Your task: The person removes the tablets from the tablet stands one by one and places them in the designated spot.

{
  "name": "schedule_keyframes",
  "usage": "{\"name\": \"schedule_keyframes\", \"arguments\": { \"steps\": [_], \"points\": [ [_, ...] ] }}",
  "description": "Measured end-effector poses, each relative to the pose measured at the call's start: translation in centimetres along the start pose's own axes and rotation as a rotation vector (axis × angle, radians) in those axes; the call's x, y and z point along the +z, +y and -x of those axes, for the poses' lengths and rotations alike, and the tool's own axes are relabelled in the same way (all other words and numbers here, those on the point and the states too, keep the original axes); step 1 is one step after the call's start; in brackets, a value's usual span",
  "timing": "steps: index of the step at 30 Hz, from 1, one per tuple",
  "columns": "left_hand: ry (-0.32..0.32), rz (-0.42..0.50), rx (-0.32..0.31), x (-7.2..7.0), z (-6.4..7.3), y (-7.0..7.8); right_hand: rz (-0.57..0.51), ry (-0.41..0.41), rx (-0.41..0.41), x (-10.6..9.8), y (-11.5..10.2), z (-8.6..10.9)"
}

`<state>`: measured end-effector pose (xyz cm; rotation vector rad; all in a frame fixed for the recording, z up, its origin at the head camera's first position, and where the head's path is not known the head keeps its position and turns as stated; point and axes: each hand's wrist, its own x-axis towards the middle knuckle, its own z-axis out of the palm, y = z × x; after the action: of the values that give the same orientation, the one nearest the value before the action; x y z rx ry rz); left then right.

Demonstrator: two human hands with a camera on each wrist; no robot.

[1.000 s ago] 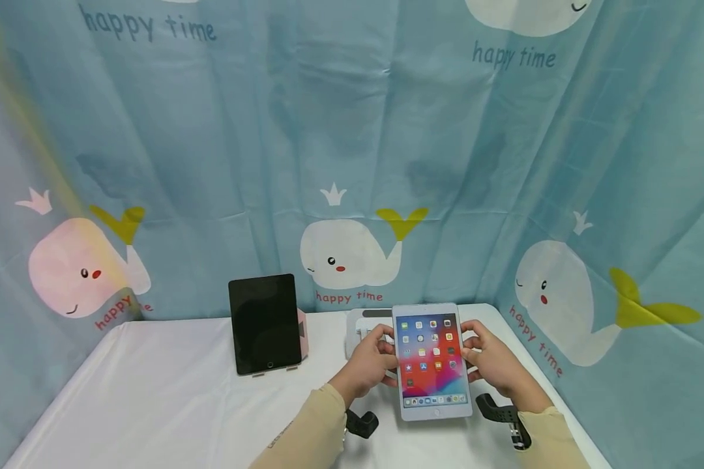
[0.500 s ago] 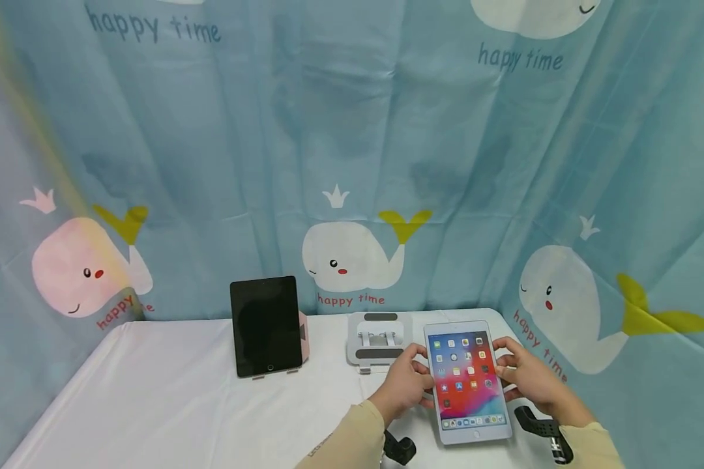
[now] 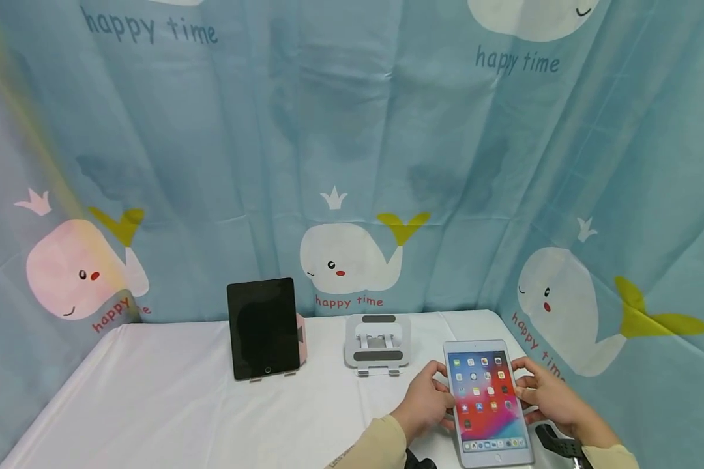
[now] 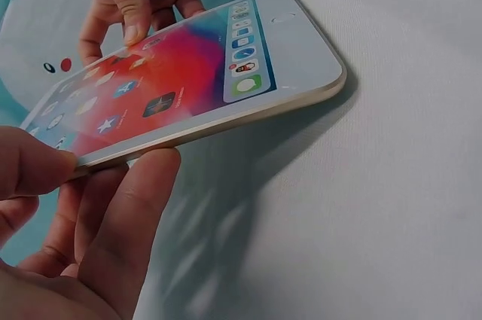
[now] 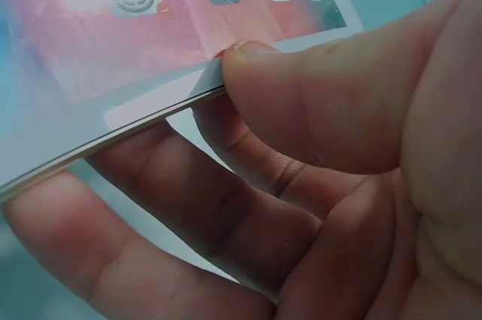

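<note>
A white tablet (image 3: 488, 404) with a lit screen of app icons is held at the front right of the table. My left hand (image 3: 427, 398) grips its left edge, thumb on the bezel and fingers beneath, as the left wrist view shows. On the opposite edge my right hand (image 3: 554, 398) pinches it the same way; in the right wrist view the thumb (image 5: 301, 102) lies on top and the fingers curl under. The tablet's home-button end (image 4: 301, 41) is over the white cloth, casting a shadow there. Behind it stands a grey folding tablet stand (image 3: 378, 356) with dark pads.
On the left, a black tablet (image 3: 264, 332) with a dark screen leans upright on a pink stand (image 3: 302, 339). White cloth (image 3: 170, 404) covers the table. A blue curtain (image 3: 352, 130) printed with whales closes in the back and sides.
Both hands have carried the white tablet to the right and toward the front edge, away from the grey stand. The stand, partly covered before, now shows whole. The black tablet stays put.
</note>
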<state>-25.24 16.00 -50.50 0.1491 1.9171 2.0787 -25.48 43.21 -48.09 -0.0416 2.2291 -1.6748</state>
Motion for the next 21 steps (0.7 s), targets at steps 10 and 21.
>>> {"name": "schedule_keyframes", "arguments": {
  "steps": [10,21],
  "points": [
    [0.008,0.027,-0.018,0.4,-0.4,-0.6,-0.056,-0.045,0.029,-0.8,1.1,-0.6],
    [0.019,0.01,-0.067,0.3,-1.1,-1.0,-0.098,-0.106,0.044,-1.2,1.8,-1.4]
  ]
}}
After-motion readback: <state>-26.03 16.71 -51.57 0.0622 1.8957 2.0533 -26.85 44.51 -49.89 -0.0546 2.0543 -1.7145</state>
